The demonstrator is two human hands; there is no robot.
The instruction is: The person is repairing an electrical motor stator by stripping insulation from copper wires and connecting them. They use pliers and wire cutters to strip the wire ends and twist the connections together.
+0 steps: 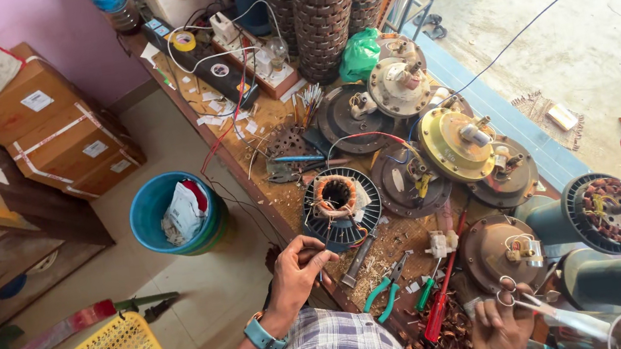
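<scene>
Two hands engaged: left hand (301, 269) pinching wire beside stator (340, 203); right hand (500, 327) closed by scissors (535, 301), grip unclear. Advised: steady tension, no kinks at the slots.

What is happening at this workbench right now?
A person leans over a cluttered workbench of fan motor parts. The left hand pinches something thin beside a wound stator. The right hand rests near scissors and copper wire scraps. Green-handled pliers and a red screwdriver lie between the hands.
</scene>
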